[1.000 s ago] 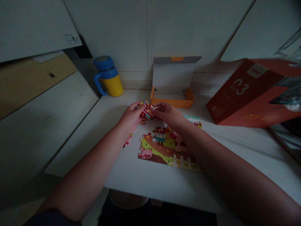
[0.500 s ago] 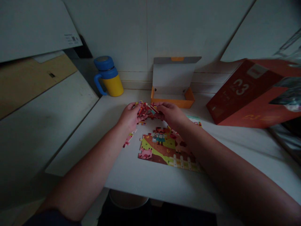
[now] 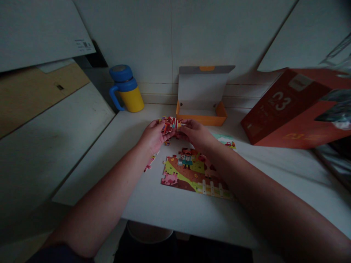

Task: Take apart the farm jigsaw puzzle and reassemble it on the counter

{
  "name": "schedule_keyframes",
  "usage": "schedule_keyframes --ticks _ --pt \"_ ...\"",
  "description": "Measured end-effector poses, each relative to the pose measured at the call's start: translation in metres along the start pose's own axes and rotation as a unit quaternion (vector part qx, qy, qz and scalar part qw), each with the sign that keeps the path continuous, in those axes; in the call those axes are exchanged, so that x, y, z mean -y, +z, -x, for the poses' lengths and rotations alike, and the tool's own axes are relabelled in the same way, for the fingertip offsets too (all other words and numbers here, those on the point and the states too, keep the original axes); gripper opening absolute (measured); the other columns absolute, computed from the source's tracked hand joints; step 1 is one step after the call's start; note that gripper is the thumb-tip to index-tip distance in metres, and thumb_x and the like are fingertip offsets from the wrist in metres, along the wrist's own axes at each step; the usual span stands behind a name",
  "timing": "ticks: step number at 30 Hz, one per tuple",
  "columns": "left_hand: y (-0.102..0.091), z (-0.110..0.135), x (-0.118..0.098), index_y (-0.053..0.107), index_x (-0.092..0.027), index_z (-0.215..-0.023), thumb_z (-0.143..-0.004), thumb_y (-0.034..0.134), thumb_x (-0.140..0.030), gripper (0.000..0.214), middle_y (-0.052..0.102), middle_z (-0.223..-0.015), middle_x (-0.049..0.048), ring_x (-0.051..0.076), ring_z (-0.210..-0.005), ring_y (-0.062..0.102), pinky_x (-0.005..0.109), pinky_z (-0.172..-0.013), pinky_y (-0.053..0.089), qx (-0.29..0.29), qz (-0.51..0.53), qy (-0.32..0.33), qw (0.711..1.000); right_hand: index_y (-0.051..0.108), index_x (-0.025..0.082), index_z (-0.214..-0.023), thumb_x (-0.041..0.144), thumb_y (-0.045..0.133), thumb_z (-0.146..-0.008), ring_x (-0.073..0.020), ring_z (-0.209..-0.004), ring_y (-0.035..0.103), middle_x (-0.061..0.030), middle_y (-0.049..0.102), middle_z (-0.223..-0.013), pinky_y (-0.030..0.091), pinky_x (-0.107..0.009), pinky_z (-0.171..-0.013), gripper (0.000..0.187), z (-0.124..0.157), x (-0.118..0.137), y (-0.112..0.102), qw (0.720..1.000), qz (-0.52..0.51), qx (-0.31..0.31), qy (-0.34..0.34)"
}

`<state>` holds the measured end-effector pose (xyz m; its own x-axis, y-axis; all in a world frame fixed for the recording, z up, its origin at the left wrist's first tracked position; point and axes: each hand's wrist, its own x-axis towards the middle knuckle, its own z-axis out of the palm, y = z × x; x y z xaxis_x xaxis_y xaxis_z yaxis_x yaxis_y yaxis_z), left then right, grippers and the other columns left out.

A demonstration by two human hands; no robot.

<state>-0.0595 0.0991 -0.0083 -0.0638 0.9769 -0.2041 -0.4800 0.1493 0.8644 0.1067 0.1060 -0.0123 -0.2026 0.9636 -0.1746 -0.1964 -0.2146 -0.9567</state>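
Both of my hands meet over the far side of a white table [image 3: 170, 212]. My left hand [image 3: 152, 136] and my right hand [image 3: 196, 133] pinch a small cluster of red and white puzzle pieces [image 3: 170, 124] between their fingertips, held just above the tabletop. Below them lies the partly joined colourful puzzle [image 3: 192, 173], showing a small figure, green ground and a white fence. A loose pink piece [image 3: 149, 163] rests by my left wrist. More joined pieces [image 3: 226, 140] peek out beyond my right forearm.
An open orange box [image 3: 203, 109] with its grey lid up stands against the wall behind my hands. A yellow mug with a blue lid [image 3: 126, 89] stands at the back left. A large red carton [image 3: 293, 109] lies at the right. Lower boards sit to the left of the table.
My hands stayed in place while turning the held pieces. The cluster has shifted slightly between my fingertips and now lies flatter, its red and white face up.
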Motion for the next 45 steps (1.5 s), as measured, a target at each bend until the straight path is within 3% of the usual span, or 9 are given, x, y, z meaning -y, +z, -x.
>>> schedule_keyframes --ticks 6,8,11,15,19,23,27,38,45 --pt "-0.002 -0.002 -0.002 0.059 -0.018 -0.1 -0.103 0.059 -0.017 0.003 0.076 -0.092 0.0031 0.014 -0.069 0.074 0.035 -0.076 0.066 -0.009 -0.045 0.025 0.999 0.048 0.029 -0.123 0.02 0.072 -0.089 -0.0115 -0.057 0.062 0.0045 0.07 -0.089 0.054 -0.026 -0.056 0.043 0.005 -0.004 -0.009 0.98 0.193 0.045 -0.034" --pt "-0.003 -0.003 -0.002 0.059 -0.019 -0.102 -0.103 0.058 -0.018 0.002 0.076 -0.091 0.0029 0.014 -0.068 0.073 0.034 -0.073 0.065 -0.016 -0.072 0.038 0.997 0.052 0.028 -0.123 0.028 0.072 -0.092 -0.0136 -0.061 0.065 0.0009 0.073 -0.093 0.052 -0.027 -0.056 0.036 0.005 -0.003 -0.012 0.96 0.269 0.053 -0.062" --pt "-0.004 -0.004 -0.001 0.057 -0.021 -0.102 -0.102 0.061 -0.02 0.004 0.075 -0.091 0.002 0.014 -0.068 0.073 0.033 -0.072 0.065 -0.016 -0.101 0.056 0.993 0.06 0.024 -0.116 0.038 0.065 -0.099 -0.0164 -0.072 0.07 -0.0043 0.077 -0.095 0.05 -0.027 -0.063 0.022 0.006 0.001 -0.013 0.921 0.366 0.017 -0.131" --pt "-0.005 -0.004 0.0 0.056 -0.021 -0.104 -0.102 0.061 -0.023 0.007 0.077 -0.092 0.0046 0.015 -0.067 0.073 0.034 -0.07 0.065 0.005 -0.131 0.05 0.99 0.068 0.021 -0.1 0.03 0.064 -0.099 -0.016 -0.075 0.067 -0.0056 0.079 -0.094 0.045 -0.027 -0.065 0.01 0.004 0.007 -0.014 0.875 0.448 -0.027 -0.183" --pt "-0.004 -0.003 -0.003 0.054 -0.021 -0.107 -0.103 0.061 -0.024 0.009 0.077 -0.092 0.0047 0.014 -0.071 0.074 0.035 -0.077 0.065 0.0 -0.12 0.066 0.991 0.071 0.019 -0.103 0.027 0.07 -0.095 -0.016 -0.076 0.068 -0.0055 0.08 -0.094 0.043 -0.026 -0.064 0.011 0.002 0.007 -0.017 0.87 0.469 -0.022 -0.148" --pt "-0.003 -0.001 -0.006 0.053 -0.021 -0.108 -0.105 0.056 -0.021 0.005 0.077 -0.092 0.0039 0.014 -0.075 0.075 0.034 -0.083 0.065 -0.011 -0.104 0.081 0.991 0.069 0.021 -0.117 0.027 0.069 -0.095 -0.0151 -0.068 0.069 -0.0039 0.081 -0.093 0.044 -0.026 -0.061 0.023 0.003 0.005 -0.017 0.893 0.438 -0.018 -0.103" --pt "-0.003 0.0 -0.007 0.055 -0.021 -0.107 -0.104 0.058 -0.023 0.005 0.078 -0.089 0.0058 0.015 -0.072 0.074 0.031 -0.075 0.062 -0.012 -0.119 0.072 0.99 0.07 0.021 -0.105 0.026 0.071 -0.092 -0.0146 -0.062 0.069 -0.0039 0.08 -0.087 0.044 -0.026 -0.057 0.014 0.007 0.003 -0.012 0.91 0.407 -0.002 -0.082" --pt "-0.008 -0.007 -0.001 0.058 -0.02 -0.105 -0.102 0.058 -0.024 0.005 0.077 -0.088 0.0051 0.015 -0.063 0.071 0.028 -0.062 0.058 -0.063 -0.186 0.033 0.98 0.076 0.018 -0.096 0.029 0.075 -0.087 -0.016 -0.065 0.064 -0.0073 0.08 -0.086 0.036 -0.028 -0.057 0.014 0.008 0.005 -0.009 0.858 0.505 -0.009 -0.093" --pt "-0.009 -0.011 0.002 0.058 -0.02 -0.102 -0.1 0.061 -0.023 0.005 0.076 -0.089 0.0032 0.013 -0.059 0.068 0.027 -0.06 0.058 -0.068 -0.179 0.037 0.981 0.077 0.019 -0.093 0.028 0.077 -0.086 -0.0175 -0.071 0.067 -0.0067 0.08 -0.089 0.039 -0.028 -0.062 0.011 0.01 0.006 -0.009 0.835 0.539 -0.002 -0.111"
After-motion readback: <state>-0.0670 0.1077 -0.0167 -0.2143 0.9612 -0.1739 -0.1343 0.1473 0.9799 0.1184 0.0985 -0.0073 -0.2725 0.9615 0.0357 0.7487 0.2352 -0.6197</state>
